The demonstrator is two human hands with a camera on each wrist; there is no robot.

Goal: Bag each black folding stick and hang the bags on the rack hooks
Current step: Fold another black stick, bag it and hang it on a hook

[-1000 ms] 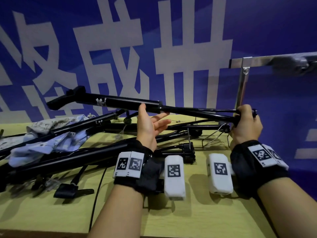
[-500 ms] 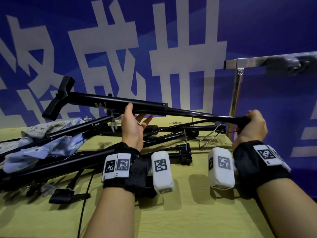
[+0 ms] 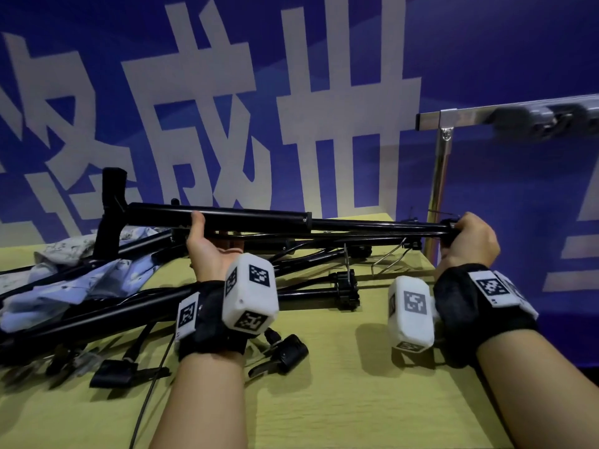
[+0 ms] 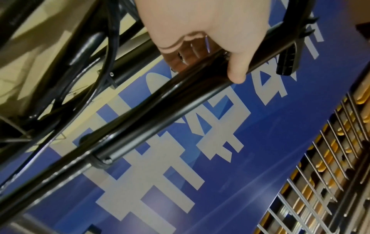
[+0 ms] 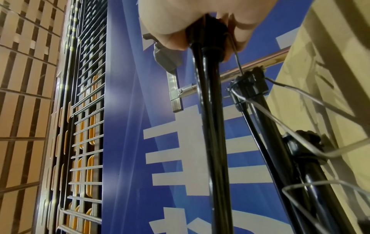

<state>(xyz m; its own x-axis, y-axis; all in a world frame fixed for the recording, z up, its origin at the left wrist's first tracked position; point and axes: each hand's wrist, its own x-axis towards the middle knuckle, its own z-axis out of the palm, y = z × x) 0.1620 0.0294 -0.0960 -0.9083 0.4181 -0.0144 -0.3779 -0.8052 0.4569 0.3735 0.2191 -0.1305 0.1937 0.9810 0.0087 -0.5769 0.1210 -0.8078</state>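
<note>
I hold one black folding stick point(image 3: 259, 218) level above the table, its handle point(image 3: 110, 202) pointing up and down at the left end. My left hand point(image 3: 207, 241) grips the thick tube from below, thumb over the front; the left wrist view shows the thumb point(image 4: 236, 69) wrapped on the tube point(image 4: 160, 110). My right hand point(image 3: 470, 238) is closed round the thin right end, as the right wrist view shows the tip point(image 5: 208, 39) in its fist. More black sticks point(image 3: 129, 306) lie piled on the table. Light blue patterned bags point(image 3: 81, 277) lie at the left.
A metal rack point(image 3: 437, 176) stands at the table's back right, its crossbar point(image 3: 486, 115) reaching right with grey hooks. Wire hangers point(image 3: 389, 254) lie under the stick's right end. Black straps and a clip point(image 3: 285, 354) lie on the yellow table point(image 3: 340, 400) near me.
The stick has turned so its handle now stands upright at the left. My left hand slid left along the tube and closed round it; the right hand keeps hold of the tip.
</note>
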